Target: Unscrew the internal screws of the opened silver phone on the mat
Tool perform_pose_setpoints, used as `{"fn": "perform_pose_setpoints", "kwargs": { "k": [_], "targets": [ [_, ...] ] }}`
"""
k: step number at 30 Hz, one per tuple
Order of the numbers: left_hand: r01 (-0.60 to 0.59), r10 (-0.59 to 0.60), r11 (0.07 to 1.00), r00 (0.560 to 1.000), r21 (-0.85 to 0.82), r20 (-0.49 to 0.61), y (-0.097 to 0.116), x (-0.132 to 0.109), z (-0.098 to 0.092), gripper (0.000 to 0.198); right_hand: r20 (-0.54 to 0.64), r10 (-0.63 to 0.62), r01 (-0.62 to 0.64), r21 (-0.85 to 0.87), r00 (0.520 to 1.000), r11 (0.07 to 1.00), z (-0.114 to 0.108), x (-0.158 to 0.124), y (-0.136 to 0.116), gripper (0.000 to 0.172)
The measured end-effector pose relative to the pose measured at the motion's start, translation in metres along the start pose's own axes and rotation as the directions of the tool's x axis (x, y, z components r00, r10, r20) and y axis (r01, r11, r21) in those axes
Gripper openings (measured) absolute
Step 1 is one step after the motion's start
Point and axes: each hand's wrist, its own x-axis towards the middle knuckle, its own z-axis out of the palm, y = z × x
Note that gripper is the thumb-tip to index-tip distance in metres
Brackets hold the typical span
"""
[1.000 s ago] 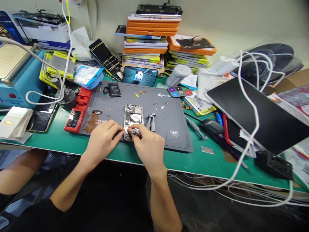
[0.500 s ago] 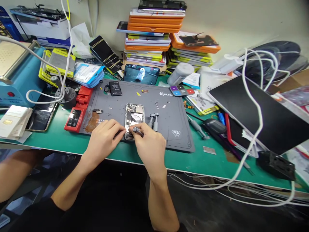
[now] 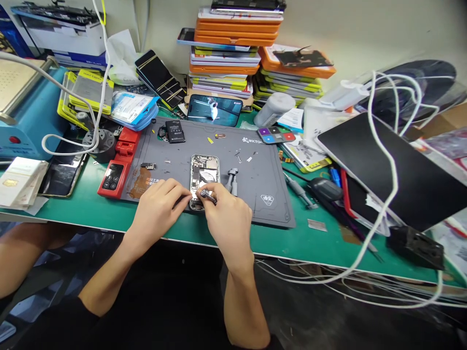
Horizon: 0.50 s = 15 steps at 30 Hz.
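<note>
An opened phone (image 3: 205, 170) lies on the grey work mat (image 3: 175, 170), its inner boards and metal parts exposed. My left hand (image 3: 158, 206) is closed, thumb and index fingertip pressed together at the phone's lower left edge. My right hand (image 3: 229, 218) grips a small screwdriver (image 3: 207, 196) with a dark handle, tilted over the lower part of the phone. The tip is hidden by my fingers. Right of the phone, two grey screwdrivers (image 3: 233, 182) lie beside my right hand. A small metal part (image 3: 149, 166) is on the mat to the left.
Behind the phone lie a black battery (image 3: 175, 131) and a phone showing a video (image 3: 214, 110). A red device (image 3: 113, 180) borders the mat at left. Stacked orange boxes (image 3: 235, 36) stand at the back. White cables (image 3: 392, 170) and a black panel (image 3: 394, 170) crowd the right.
Both hands keep nearly the same pose over the opened phone. The whole view has shifted slightly, and the picture on the video phone has changed.
</note>
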Motion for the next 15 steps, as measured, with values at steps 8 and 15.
{"fn": "perform_pose_setpoints", "kwargs": {
  "k": [8,15],
  "targets": [
    [0.001,-0.001,1.000,1.000,0.010,0.005,0.001,0.000,-0.001,0.017,-0.065,-0.037,0.045,0.129,0.997,0.991,0.003,-0.006,0.007,0.028],
    [0.015,-0.013,0.997,1.000,0.073,-0.026,0.000,0.004,0.005,0.021,-0.130,-0.183,0.173,-0.087,0.974,0.981,0.000,-0.024,0.007,0.033]
  ]
}}
